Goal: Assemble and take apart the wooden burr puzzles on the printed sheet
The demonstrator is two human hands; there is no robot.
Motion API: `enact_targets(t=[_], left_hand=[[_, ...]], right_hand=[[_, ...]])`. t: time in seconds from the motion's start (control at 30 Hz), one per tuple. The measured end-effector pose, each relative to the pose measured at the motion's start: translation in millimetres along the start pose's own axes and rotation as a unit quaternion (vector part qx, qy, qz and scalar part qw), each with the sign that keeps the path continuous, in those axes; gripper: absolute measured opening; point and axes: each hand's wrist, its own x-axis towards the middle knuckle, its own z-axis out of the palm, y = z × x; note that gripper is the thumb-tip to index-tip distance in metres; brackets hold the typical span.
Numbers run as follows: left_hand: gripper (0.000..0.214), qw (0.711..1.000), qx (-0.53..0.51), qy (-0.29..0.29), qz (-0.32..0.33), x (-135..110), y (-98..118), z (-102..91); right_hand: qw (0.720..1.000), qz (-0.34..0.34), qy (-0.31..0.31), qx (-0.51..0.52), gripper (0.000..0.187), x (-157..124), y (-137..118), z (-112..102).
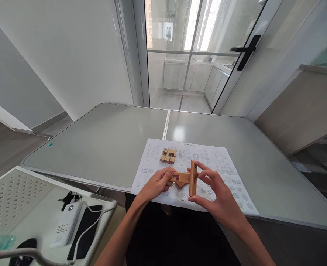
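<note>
I find left hand [160,181] pinching wooden pieces [183,178], right hand [218,187] spanning upright bar [192,184] (light, stiff, I judge); ends grip best.

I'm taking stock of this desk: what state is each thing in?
Left hand, closed on the wooden piece
Wooden piece, held roughly level
Right hand, closed on the wooden bar
Wooden bar, held upright
Wooden blocks, grouped on the sheet
Printed sheet, spread out, print up
Glass door, appears shut
White device, lying flat
Black slab, lying flat
</note>
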Motion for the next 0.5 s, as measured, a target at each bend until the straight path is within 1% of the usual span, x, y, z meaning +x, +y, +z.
enact_targets(t=[0.1,0.27,0.33,0.5], left_hand=[[0.051,1.000,-0.001,-0.001,-0.002,1.3,0.5,0.1],[0.052,1.000,-0.009,0.017,-0.002,2.1,2.0,0.6],[0.052,1.000,-0.012,0.019,0.003,2.5,1.0,0.2],[0.053,1.000,0.007,0.011,0.001,2.8,-1.0,0.2]], right_hand=[[1.000,0.007,-0.004,-0.021,0.042,0.4,-1.9,0.3],[0.998,0.001,0.022,-0.053,0.037,0.9,-5.4,8.8],[0.998,0.004,0.019,-0.060,0.035,1.9,-7.7,8.1],[0.995,0.006,-0.059,-0.078,0.036,5.0,-12.4,-3.5]])
